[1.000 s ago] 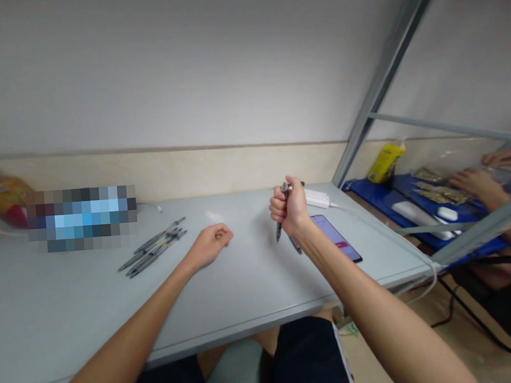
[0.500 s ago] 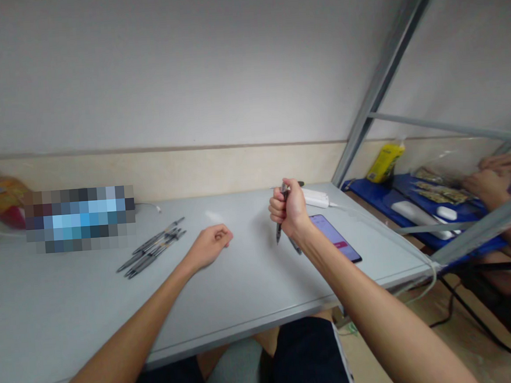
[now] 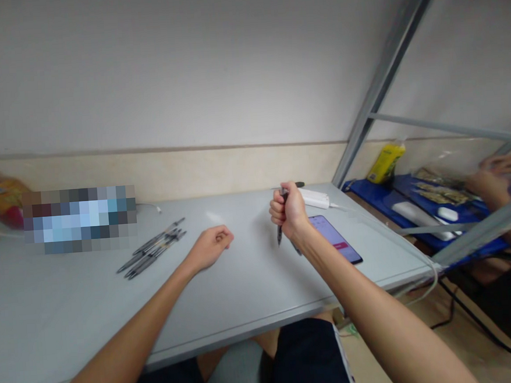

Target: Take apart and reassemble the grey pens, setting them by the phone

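My right hand (image 3: pixel 288 208) is raised over the desk, its fingers wrapped round a dark pen (image 3: pixel 280 234). The pen stands nearly upright with its tip pointing down, and my thumb lies over its top end. Part of another pen (image 3: pixel 297 249) shows beside my right wrist, mostly hidden by it. My left hand (image 3: pixel 212 245) rests on the desk, loosely curled, with nothing visible in it. To its left lies a bundle of several grey pens (image 3: pixel 152 249), side by side at a slant.
On the grey desk (image 3: pixel 245 291), a phone (image 3: pixel 332 238) with a lit screen lies beside my right forearm, near a white power strip (image 3: pixel 315 199). An orange bottle (image 3: pixel 2 194) stands far left. Beyond the metal frame (image 3: pixel 374 98), another person's hands (image 3: pixel 493 180) are over a blue table (image 3: pixel 372 195).
In my right hand, the thumb has come down slightly over the pen's top, and the pen's tip sits a little lower. My left hand has barely moved. The other person's hands have shifted.
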